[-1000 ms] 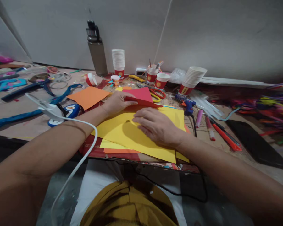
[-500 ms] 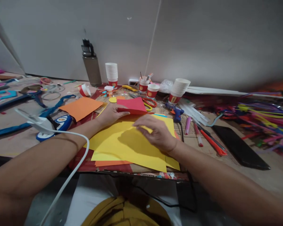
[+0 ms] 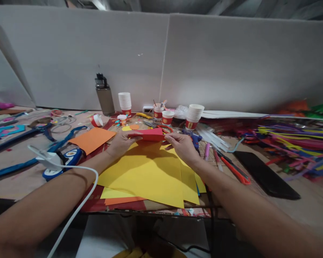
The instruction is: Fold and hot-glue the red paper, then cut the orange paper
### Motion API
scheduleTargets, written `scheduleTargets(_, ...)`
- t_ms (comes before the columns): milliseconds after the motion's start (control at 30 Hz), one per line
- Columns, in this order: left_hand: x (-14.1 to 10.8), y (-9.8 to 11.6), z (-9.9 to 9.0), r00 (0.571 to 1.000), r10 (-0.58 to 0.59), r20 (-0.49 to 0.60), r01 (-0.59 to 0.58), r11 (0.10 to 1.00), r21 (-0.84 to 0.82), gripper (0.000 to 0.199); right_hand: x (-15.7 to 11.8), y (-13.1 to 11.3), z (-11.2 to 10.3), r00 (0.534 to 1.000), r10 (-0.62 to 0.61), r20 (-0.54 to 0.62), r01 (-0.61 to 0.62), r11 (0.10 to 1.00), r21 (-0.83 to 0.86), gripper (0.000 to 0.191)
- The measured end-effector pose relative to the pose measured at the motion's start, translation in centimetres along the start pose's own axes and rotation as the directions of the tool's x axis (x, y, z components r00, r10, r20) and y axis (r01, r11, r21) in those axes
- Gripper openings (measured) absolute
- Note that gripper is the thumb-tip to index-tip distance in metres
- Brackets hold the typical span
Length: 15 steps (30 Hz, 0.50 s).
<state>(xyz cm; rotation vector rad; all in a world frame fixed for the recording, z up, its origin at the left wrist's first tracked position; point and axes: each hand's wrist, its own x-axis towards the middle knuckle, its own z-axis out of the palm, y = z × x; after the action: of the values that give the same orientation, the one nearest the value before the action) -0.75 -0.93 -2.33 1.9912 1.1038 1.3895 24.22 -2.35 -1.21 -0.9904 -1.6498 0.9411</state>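
Note:
A piece of red paper is stretched between my two hands, above the back part of the yellow sheets. My left hand pinches its left end, thumb on the near side. At the right end my right hand grips it between thumb and fingers. The paper's near edge faces me as a narrow darker band. Orange sheets stick out from under the yellow ones, and a separate orange sheet lies left of my left hand.
Behind are a bottle, stacked paper cups and scissors. A glue gun, a red cutter, a black phone and pipe cleaners lie right. A white cable crosses my left forearm.
My right hand has moved up to the red paper and taken hold of its right end. The paper now shows as a narrower strip. The view has tilted upward.

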Motion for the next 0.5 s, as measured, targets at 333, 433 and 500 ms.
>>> scheduleTargets(333, -0.4, 0.9, -0.3, 0.961, 0.278, 0.013, -0.278, 0.961, 0.004, 0.019, -0.1, -1.0, -0.8, 0.983, -0.183, -0.028, 0.182, 0.983, -0.029, 0.021)
scheduleTargets(433, -1.0, 0.8, -0.3, 0.937, 0.349, 0.017, -0.350, 0.934, 0.068, 0.024, -0.5, -1.2, -0.7, 0.990, -0.135, 0.034, 0.138, 0.987, -0.087, 0.031)
scheduleTargets(500, -1.2, 0.8, -0.4, 0.889, 0.456, 0.048, -0.456, 0.868, 0.194, 0.031, -0.8, -1.5, -0.8, 0.987, -0.163, -0.003, 0.157, 0.952, -0.261, 0.050)
